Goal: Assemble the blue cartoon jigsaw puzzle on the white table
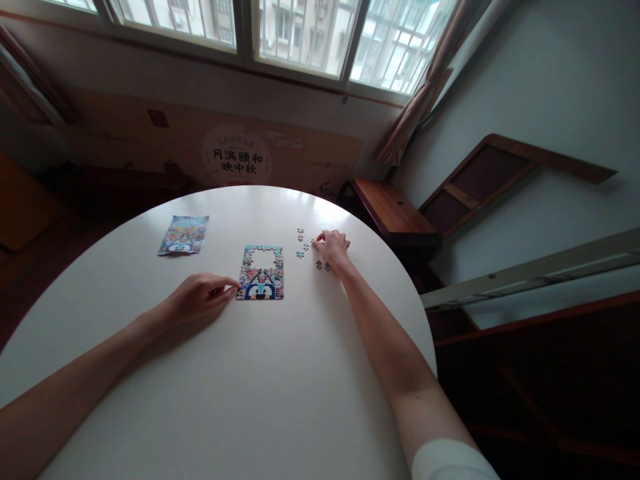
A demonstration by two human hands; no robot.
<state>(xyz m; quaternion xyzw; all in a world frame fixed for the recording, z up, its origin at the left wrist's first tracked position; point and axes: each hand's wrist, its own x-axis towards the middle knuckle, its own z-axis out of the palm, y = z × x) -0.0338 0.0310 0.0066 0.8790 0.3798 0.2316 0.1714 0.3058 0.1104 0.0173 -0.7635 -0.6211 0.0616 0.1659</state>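
Note:
A small, partly filled jigsaw puzzle point(262, 291) lies flat on the white round table, with a blue cartoon face along its near edge and a white gap in its upper half. My left hand point(207, 293) is closed, index finger and thumb together at the puzzle's lower left edge. To the right, my right hand point(334, 248) rests low over loose pieces, thumb and index finger pinched at what looks like a puzzle piece point(313, 242). Several loose puzzle pieces point(300, 254) lie left of this hand, and more pieces point(319, 265) sit just below it.
At the table's far left lies a printed puzzle packet point(183, 235). The table's curved rim point(434, 327) runs along the right. Beyond it stands a wooden bench point(390, 207), and windows point(300, 33) line the far wall.

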